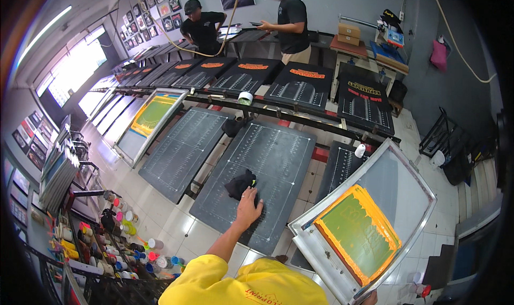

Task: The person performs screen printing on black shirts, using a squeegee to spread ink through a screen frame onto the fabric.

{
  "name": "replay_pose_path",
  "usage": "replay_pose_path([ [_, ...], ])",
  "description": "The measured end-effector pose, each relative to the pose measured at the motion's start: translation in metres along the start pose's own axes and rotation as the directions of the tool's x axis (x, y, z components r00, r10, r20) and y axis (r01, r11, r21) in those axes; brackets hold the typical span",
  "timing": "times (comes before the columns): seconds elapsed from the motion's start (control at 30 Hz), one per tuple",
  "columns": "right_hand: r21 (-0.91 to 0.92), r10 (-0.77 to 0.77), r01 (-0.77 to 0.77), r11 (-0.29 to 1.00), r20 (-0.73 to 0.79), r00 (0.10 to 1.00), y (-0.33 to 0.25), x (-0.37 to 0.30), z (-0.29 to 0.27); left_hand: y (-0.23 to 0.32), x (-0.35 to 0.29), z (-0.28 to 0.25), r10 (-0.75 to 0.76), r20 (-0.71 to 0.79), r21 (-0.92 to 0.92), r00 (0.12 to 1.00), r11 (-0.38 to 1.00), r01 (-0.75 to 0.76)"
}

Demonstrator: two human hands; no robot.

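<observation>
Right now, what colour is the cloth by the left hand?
The cloth is mostly black; see head view.

Grey walls (pixel 326 10), pale tiled floor (pixel 174 222), bright window (pixel 75 69) at left, lit ceiling tubes (pixel 44 35)

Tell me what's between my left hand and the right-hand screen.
In the head view, gridded board, then tiled floor, lies between your left hand and that framed screen.

matt cloth (pixel 239 186) is touching the left hand (pixel 249 206); at the right hand (pixel 370 298), the screen frame (pixel 314 244) is showing smooth metal.
</observation>
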State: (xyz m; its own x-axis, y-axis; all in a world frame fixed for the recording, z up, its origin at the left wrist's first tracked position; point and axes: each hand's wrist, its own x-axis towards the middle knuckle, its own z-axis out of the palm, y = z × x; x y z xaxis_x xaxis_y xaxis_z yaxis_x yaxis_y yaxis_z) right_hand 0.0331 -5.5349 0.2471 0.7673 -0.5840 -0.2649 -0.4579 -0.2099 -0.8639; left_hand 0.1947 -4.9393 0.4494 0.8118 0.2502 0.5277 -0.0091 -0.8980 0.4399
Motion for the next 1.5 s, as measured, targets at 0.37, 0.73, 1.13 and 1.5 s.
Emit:
replay_pose_path([
  [0.37, 0.584, 0.22, -0.252, 0.772, 0.125, 0.967, -0.052, -0.007, 0.015, 0.029, -0.005, -0.009, 0.105, 0.03, 0.248, 0.994, 0.963, -0.109],
  [0.73, 0.636, 0.167, -0.215, 0.741, 0.136, 0.977, -0.113, -0.041, -0.016, 0.039, -0.011, -0.002, 0.021, 0.12, 0.297, 0.993, 0.953, -0.056],
  [1.13, 0.662, 0.024, -0.122, 0.739, 0.155, 0.988, -0.119, -0.027, -0.041, 0.047, -0.008, 0.001, 0.011, 0.094, 0.208, 0.996, 0.978, -0.03],
  [1.5, 0.7, 0.019, -0.151, 0.698, 0.192, 0.981, -0.128, -0.031, -0.05, 0.053, -0.004, -0.004, 0.018, 0.078, 0.233, 0.997, 0.972, -0.035],
])
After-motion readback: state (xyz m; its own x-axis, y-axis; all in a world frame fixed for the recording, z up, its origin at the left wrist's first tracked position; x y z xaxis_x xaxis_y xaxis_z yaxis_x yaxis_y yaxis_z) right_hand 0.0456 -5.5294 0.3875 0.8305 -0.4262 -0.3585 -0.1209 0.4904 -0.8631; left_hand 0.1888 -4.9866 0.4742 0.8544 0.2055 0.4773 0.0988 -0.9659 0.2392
